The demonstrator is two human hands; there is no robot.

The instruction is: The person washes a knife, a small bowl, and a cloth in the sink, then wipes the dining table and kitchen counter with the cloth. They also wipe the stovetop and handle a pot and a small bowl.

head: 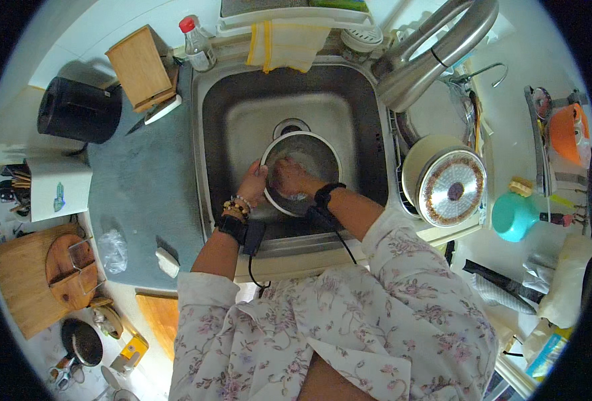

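A round pot (pixel 329 155) with a pale rim and a grey interior sits in the stainless steel sink (pixel 256 108), just in front of the drain (pixel 291 126). My left hand (pixel 253 181) grips its left side, thumb up by the rim. Inside the pot is my right hand (pixel 291 176), fingers curled and pointing down toward the bottom. Something pale and wet-looking lies around those fingers, too blurred to name. Whether the right hand grips anything is hidden.
A steel faucet (pixel 416 75) arches over the sink's back right corner. Upturned pans (pixel 454 188) lean in the dish rack at right. On the left counter lie a knife (pixel 163 110), a clear plastic bag (pixel 112 250) and a white block (pixel 167 262). A yellow-striped cloth (pixel 288 42) hangs behind.
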